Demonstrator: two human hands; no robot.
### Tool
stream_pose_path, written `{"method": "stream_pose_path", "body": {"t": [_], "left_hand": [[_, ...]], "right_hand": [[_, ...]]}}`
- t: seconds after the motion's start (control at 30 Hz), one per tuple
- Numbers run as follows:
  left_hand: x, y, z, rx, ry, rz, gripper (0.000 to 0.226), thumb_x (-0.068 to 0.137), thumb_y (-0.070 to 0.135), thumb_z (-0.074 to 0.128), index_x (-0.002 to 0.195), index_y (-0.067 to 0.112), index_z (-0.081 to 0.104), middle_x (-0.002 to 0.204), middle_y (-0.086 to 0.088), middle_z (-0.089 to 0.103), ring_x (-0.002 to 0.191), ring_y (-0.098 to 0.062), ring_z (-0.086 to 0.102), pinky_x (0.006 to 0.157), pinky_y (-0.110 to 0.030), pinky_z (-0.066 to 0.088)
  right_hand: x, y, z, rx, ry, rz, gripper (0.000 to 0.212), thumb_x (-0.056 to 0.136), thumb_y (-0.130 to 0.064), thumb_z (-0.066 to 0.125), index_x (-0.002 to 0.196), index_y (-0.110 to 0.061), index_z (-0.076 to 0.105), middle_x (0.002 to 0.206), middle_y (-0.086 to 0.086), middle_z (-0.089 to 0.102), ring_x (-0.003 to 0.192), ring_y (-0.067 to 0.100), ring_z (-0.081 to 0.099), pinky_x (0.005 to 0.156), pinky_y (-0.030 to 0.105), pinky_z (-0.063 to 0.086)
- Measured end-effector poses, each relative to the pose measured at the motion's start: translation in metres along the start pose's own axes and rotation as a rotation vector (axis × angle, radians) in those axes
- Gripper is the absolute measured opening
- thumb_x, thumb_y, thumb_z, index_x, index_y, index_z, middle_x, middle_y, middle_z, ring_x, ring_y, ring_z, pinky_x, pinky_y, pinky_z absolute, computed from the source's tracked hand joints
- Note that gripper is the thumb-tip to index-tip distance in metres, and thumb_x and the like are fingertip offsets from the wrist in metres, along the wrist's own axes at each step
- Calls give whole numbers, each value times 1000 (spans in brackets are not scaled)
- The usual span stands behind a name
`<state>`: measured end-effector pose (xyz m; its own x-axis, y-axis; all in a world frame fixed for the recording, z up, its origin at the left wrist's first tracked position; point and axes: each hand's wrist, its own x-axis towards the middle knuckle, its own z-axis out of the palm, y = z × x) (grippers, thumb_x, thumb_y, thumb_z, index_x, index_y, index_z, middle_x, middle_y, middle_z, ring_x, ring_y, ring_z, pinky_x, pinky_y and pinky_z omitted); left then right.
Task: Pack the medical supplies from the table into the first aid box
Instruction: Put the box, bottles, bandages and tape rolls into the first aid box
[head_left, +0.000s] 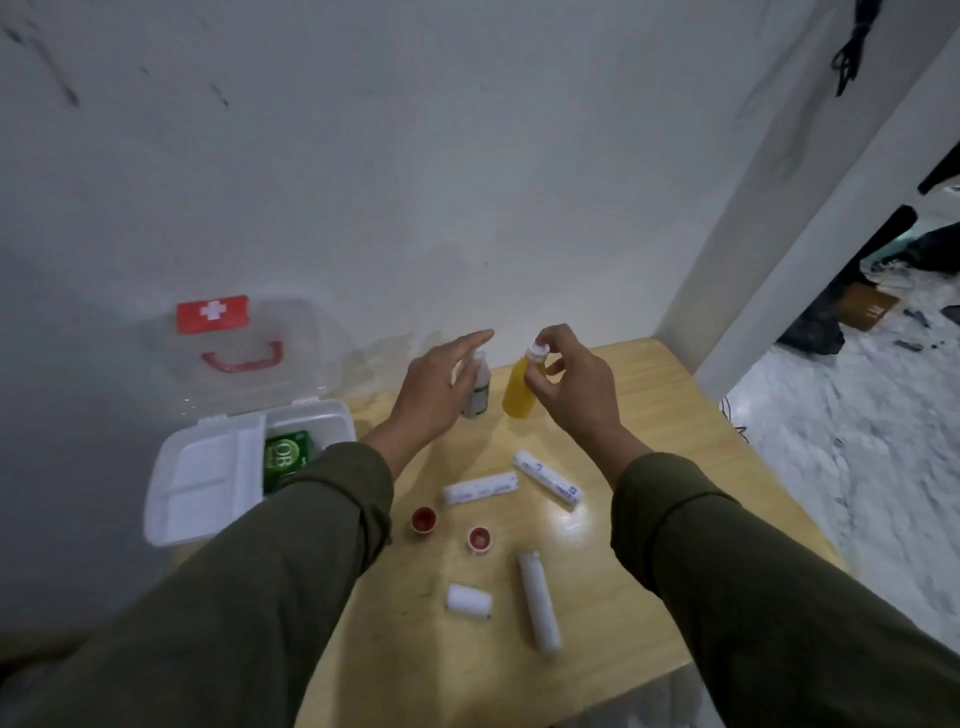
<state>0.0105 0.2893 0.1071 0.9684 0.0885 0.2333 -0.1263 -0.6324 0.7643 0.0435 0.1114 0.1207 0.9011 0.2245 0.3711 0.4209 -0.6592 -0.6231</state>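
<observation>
Two hands at table's far edge | right hand (566, 384) pinching white cap of yellow bottle (521, 391) | left hand (441, 387) spread open over grey bottle (478, 389), just left of the grip | gauze rolls (480, 488) nearer | first aid box (208, 467) open, far left

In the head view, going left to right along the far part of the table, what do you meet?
first aid box → green packet inside it → left hand → grey bottle → yellow bottle → right hand gripping the yellow bottle's cap.
</observation>
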Motion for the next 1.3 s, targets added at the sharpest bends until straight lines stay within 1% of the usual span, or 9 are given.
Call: {"method": "stream_pose_path", "body": {"t": [0.23, 0.37, 0.5, 0.67, 0.8, 0.93, 1.07, 1.17, 1.3], "left_hand": [[-30, -26, -91, -10, 74, -21, 37, 97, 23, 48, 132, 31, 52, 139, 1, 54, 127, -19, 50, 102, -37, 46], [-46, -45, -125, -35, 72, -47, 37, 97, 21, 48, 133, 29, 52, 139, 2, 53, 128, -17, 48, 102, -32, 43], [-55, -64, -143, -29, 77, -86, 37, 97, 19, 48, 132, 29, 53, 138, 0, 54, 126, -20, 50, 97, -27, 41], [-58, -85, -151, -37, 68, -108, 36, 96, 17, 50, 130, 29, 54, 137, -1, 55, 124, -21, 50, 95, -25, 40], [-59, -97, -151, -56, 17, -118, 36, 95, 17, 52, 128, 31, 55, 136, 0, 55, 125, -21, 50, 101, -34, 44], [-59, -106, -148, -74, -35, -115, 35, 95, 16, 51, 127, 30, 57, 135, 1, 56, 124, -19, 51, 97, -28, 43], [-58, -115, -142, -68, -86, -155, 33, 96, 17, 51, 126, 30, 57, 136, -1, 56, 123, -22, 52, 91, -22, 41], [-59, -121, -140, -94, -120, -185, 33, 95, 13, 51, 122, 30, 59, 133, -2, 58, 117, -22, 56, 89, -22, 44], [-63, -130, -138, -92, -155, -216, 33, 93, 10, 54, 117, 30, 62, 127, -2, 62, 111, -21, 60, 85, -21, 45]], "right_hand": [[-9, -92, 45, 121, 7, -19, 24, 83, -22, 65, 101, -18, 51, 100, 0, 65, 78, 22, 66, 67, 36, 55], [-17, -129, 72, 142, -20, -45, 24, 83, -24, 65, 102, -19, 50, 101, 0, 64, 79, 21, 66, 69, 40, 58], [-26, -149, 93, 147, -49, -62, 24, 83, -24, 65, 101, -19, 51, 99, -2, 64, 77, 19, 66, 68, 42, 58], [-32, -160, 110, 120, -104, -57, 24, 83, -23, 66, 101, -18, 52, 99, -1, 65, 77, 19, 66, 69, 40, 58], [-38, -159, 121, 94, -162, -59, 23, 82, -22, 66, 100, -17, 52, 97, -1, 65, 76, 19, 67, 67, 35, 55], [-43, -156, 133, 61, -206, -63, 24, 81, -21, 65, 100, -17, 52, 96, -1, 65, 76, 18, 66, 66, 32, 53], [-45, -152, 142, 61, -256, -51, 32, 81, -21, 65, 109, -16, 50, 99, 1, 67, 82, 19, 64, 67, 29, 50], [-45, -147, 149, 37, -283, -55, 37, 81, -21, 66, 113, -17, 48, 99, 5, 68, 89, 20, 62, 67, 26, 43], [-49, -141, 158, 1, -315, -77, 39, 79, -20, 67, 113, -18, 49, 98, 5, 66, 90, 23, 59, 67, 29, 42]]}}
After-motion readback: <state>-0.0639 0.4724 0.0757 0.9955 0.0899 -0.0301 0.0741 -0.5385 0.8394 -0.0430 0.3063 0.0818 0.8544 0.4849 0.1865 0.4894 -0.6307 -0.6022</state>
